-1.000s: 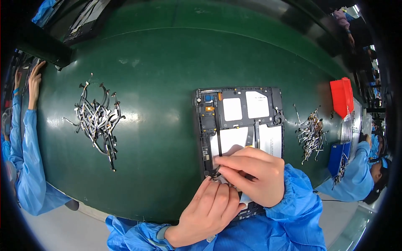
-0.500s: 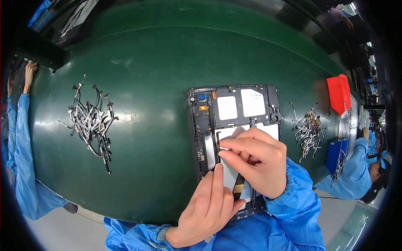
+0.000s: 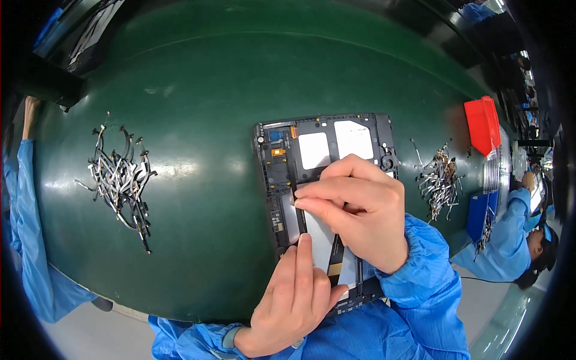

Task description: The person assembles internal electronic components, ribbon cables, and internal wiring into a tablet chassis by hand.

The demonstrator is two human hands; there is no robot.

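Note:
An opened tablet-like device (image 3: 277, 174), with a black frame and white panels, lies on the green table in front of me. My right hand (image 3: 366, 210) is closed in a pinch over its left-hand side. Between thumb and forefinger is a thin black cable (image 3: 301, 223), which runs down toward my left hand; its upper end is hidden by the fingers. My left hand (image 3: 294, 300) lies with fingers stretched out on the device's lower left, fingertips touching at the cable. Under both hands, part of the device's lower half is covered.
A pile of flat cables (image 3: 123, 180) lies on the table (image 3: 198, 240) at left, and another cable pile (image 3: 441, 180) at right. Beyond the right pile are a red bin (image 3: 482, 126) and a blue bin (image 3: 480, 216). Blue-sleeved people sit at both sides.
My right hand's pinch has shifted slightly left and up along the device, and the cable's upper end no longer shows. My left hand stays on the device. The whole view has moved a little.

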